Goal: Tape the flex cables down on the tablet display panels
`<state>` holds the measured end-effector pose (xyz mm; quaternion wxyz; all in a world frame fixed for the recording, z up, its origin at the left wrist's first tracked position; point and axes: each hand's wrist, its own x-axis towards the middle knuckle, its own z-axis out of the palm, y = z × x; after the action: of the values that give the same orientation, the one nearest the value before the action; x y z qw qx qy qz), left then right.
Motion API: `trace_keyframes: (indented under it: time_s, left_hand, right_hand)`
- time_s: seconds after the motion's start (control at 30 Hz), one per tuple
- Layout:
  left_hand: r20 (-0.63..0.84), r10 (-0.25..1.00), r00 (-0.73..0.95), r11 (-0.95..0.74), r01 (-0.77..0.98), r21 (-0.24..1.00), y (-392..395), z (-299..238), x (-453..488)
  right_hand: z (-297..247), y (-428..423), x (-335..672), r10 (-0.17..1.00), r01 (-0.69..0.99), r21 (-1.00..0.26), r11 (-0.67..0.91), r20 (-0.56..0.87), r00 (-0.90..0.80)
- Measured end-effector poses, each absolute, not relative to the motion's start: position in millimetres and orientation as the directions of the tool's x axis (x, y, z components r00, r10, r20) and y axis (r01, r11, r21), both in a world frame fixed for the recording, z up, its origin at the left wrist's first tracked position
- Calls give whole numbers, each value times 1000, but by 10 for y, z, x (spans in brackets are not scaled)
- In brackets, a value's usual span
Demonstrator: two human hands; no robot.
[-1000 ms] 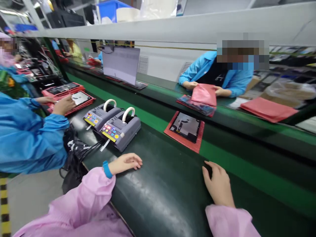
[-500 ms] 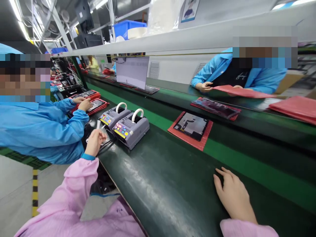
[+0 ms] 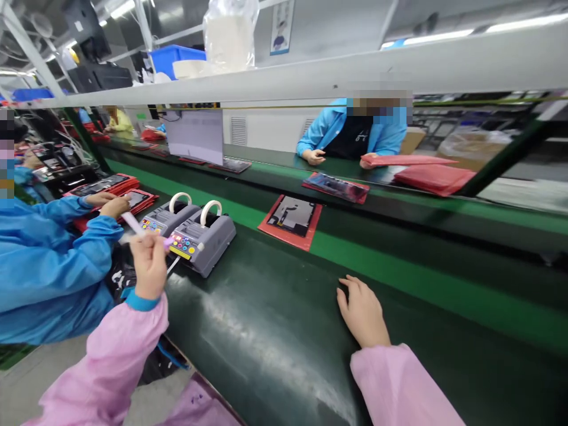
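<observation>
My left hand (image 3: 149, 264) is raised in front of the tape dispensers, its fingers pinched on a slim pale strip (image 3: 132, 223). A pinkish-purple end shows past my fingers on the right; I cannot make out what kind of thing it is. Just beyond the hand stand two grey automatic tape dispensers, the nearer one (image 3: 217, 242) and another (image 3: 165, 218), each with a white tape roll on top. My right hand (image 3: 361, 310) rests on the dark green bench (image 3: 266, 331) with fingers loosely apart, holding nothing. Farther off, a flat black-and-silver device panel (image 3: 290, 214) lies on a red sheet (image 3: 304, 241).
At left, a co-worker in blue sleeves (image 3: 66, 254) handles panels on stacked red sheets (image 3: 148, 200). Across the bench, another person holds a red sheet (image 3: 408, 160) beside a red pile (image 3: 435, 178). A dark panel (image 3: 337, 187) and a monitor (image 3: 195, 136) stand between.
The view has swung right, so things sit farther left. My left hand has turned, and the pale strip shows more clearly in its fingers. My right hand stays on the bench.
</observation>
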<state>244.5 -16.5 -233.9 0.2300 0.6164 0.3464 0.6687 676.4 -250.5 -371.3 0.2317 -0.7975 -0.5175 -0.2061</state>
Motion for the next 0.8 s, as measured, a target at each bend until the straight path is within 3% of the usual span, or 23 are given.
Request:
trace_keyframes:
  time_s: [0.07,0.17,0.3,0.4,0.53,0.7,0.8]
  left_hand:
    - [666,731,147,-678,55,733,-510,-2230,2826]
    - [446,656,609,-464,-141,875,-922,-2127,3495]
    - [330,414,848,-167,-286,944,-1152,-2291,4286]
    - [141,317,938,126,-189,974,-1123,-2649,4650]
    - [-126,306,944,453,-28,891,-944,-3062,4811]
    - [-231,326,916,626,-26,779,-777,-3162,4801]
    - [-253,303,919,652,-7,758,-774,-3164,4821]
  right_hand:
    - [-3684,-2506,6737,725,910,-177,-375,555,407]
    - [-3663,-2513,6719,728,902,-214,-375,534,430]
    - [-3673,-2515,6722,726,899,-260,-352,531,437]
    - [-3667,-2509,6709,716,893,-286,-348,534,450]
    - [-3625,-2521,6680,712,879,-321,-352,518,474]
    - [-3609,-2563,6702,711,834,-420,-358,457,535]
    - [-3466,-2534,6616,682,760,-569,-315,421,597]
